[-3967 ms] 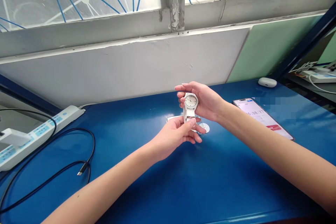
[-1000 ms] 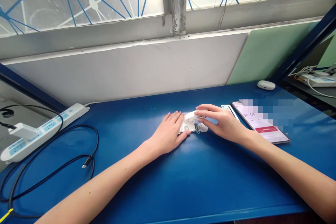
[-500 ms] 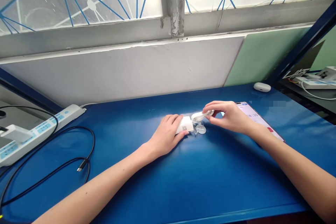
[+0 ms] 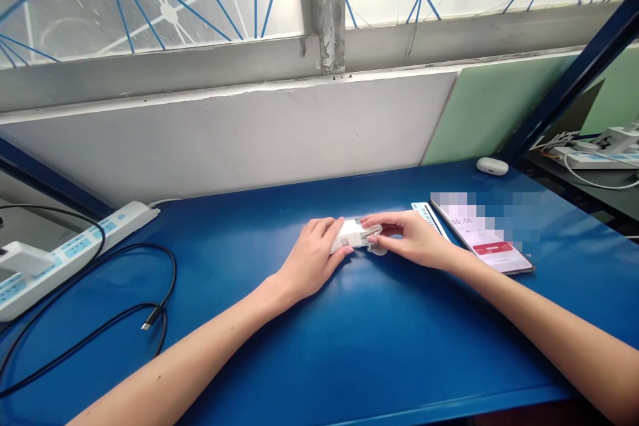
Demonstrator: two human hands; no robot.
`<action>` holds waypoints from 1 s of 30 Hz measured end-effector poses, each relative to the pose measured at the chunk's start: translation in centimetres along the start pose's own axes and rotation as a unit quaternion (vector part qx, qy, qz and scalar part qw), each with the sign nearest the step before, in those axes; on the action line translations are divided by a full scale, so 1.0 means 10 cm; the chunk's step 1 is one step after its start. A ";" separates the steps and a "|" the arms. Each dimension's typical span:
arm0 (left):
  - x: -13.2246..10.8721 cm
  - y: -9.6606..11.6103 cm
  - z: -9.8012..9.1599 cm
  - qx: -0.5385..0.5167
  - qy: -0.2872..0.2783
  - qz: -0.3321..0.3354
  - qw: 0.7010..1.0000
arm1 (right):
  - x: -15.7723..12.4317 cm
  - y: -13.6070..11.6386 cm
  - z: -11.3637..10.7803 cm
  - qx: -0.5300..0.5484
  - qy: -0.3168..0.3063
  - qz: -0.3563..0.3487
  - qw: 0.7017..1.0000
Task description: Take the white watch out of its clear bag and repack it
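Note:
Both hands meet over a white watch (image 4: 360, 235) lying on the blue table (image 4: 379, 339). My left hand (image 4: 310, 257) rests on the table with its fingers curled over the watch's white strap end, which carries a small printed label. My right hand (image 4: 410, 237) pinches the other end of the watch with thumb and fingers. A small round clear disc (image 4: 379, 251) peeks out under the right fingertips. The watch face is hidden by the fingers.
A phone (image 4: 483, 238) with a lit screen lies right of my right hand, a narrow card (image 4: 424, 213) beside it. A white earbud case (image 4: 492, 166) sits far right. A white power strip (image 4: 64, 253) and black cable (image 4: 124, 319) occupy the left.
The watch, held up between both hands four seconds ago, now lies on the table. In the last half second my right hand lowered its end of the watch down to the surface.

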State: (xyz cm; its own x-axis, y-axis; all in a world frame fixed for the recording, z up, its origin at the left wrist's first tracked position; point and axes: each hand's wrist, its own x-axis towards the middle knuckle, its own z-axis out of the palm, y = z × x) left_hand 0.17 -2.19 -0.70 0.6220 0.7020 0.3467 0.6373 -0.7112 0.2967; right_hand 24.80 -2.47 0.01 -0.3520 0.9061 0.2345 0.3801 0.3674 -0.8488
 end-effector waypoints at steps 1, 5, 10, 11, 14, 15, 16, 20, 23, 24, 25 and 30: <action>0.00 0.00 0.00 0.003 -0.003 -0.001 1.000 | -0.01 0.00 0.03 -0.025 -0.005 -0.017 1.000; 0.00 0.01 0.00 0.006 -0.014 -0.002 1.000 | -0.04 0.00 0.06 -0.182 0.007 -0.099 0.978; 0.01 -0.01 0.00 -0.001 0.000 0.009 1.000 | -0.05 -0.03 0.03 -0.264 -0.005 -0.118 0.957; 0.01 -0.01 0.01 -0.002 0.001 0.009 1.000 | -0.05 -0.05 0.01 -0.275 -0.009 -0.120 0.954; 0.00 -0.02 0.01 -0.008 0.000 0.007 1.000 | -0.05 -0.10 -0.06 -0.308 -0.002 -0.119 0.944; 0.00 -0.02 0.01 -0.009 -0.001 0.007 1.000 | -0.05 -0.12 -0.08 -0.319 0.007 -0.110 0.941; 0.00 -0.02 0.01 -0.009 0.000 0.006 1.000 | -0.05 -0.13 -0.10 -0.331 0.017 -0.097 0.938; 0.00 -0.02 0.01 -0.009 -0.001 0.003 1.000 | -0.04 -0.15 -0.13 -0.372 0.018 -0.057 0.926; 0.01 -0.01 0.01 -0.009 -0.002 0.004 1.000 | -0.04 -0.14 -0.09 -0.362 -0.003 -0.051 0.931; 0.01 -0.01 0.01 -0.008 -0.001 0.004 1.000 | -0.04 -0.14 -0.08 -0.352 -0.007 -0.050 0.935; 0.01 -0.01 0.00 -0.008 -0.001 0.005 1.000 | -0.05 -0.14 -0.06 -0.338 -0.008 -0.049 0.940; 0.01 0.01 -0.03 -0.006 -0.001 0.026 1.000 | -0.10 -0.16 0.07 -0.247 0.003 -0.041 0.968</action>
State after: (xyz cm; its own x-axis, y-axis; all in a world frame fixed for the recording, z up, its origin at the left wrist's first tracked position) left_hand 0.17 -2.23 -0.34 0.6552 0.6637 0.3607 0.5980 -0.7475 0.2892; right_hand 23.93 -4.12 0.81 -0.3930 0.8707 0.2955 0.7149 0.4915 -0.4974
